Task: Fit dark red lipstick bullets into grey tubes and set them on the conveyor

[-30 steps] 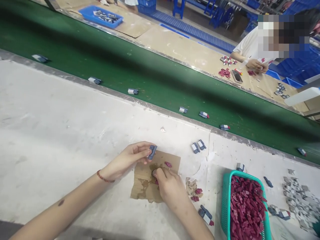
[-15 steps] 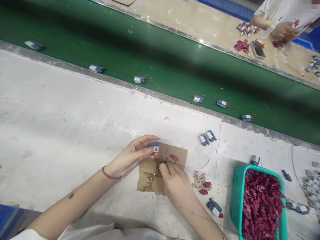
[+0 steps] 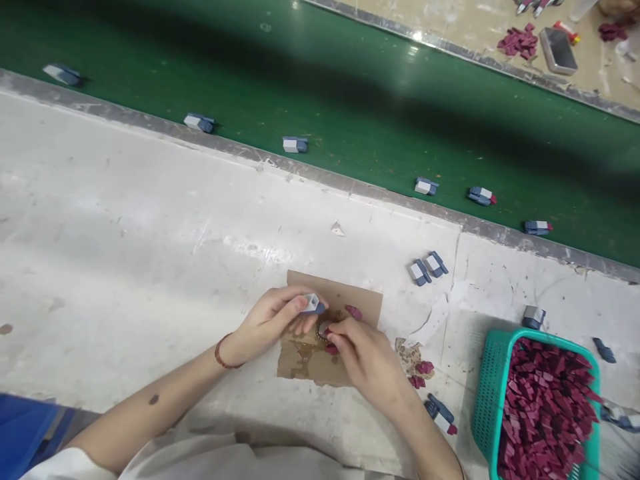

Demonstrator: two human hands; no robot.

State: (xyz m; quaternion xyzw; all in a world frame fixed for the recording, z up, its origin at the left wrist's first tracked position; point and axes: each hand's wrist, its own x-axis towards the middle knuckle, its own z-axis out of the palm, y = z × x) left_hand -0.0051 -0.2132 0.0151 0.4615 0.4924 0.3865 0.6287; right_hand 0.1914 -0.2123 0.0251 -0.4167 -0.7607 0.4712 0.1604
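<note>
Scuffed tabletop point(image 3: 150, 247), stained cardboard point(image 3: 315, 370), angular handheld piece point(image 3: 311, 305)

Scuffed white surface point(image 3: 125, 253); on it: stained cardboard point(image 3: 335, 287), teal basket point(image 3: 493, 400) of maroon parts point(image 3: 545, 407), patterned scrap point(image 3: 407, 355), two blue-gray pieces point(image 3: 419, 272) side by side.

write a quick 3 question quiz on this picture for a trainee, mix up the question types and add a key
1. True or false: the left hand grips a blue-and-white piece between thumb and fingers.
2. What colour are the small parts heaped in the teal basket?
A) white
B) dark red
C) yellow
3. How many red-tipped pieces lie on the green conveyor belt?

Key: 1. True. 2. B. 3. Two.
</note>
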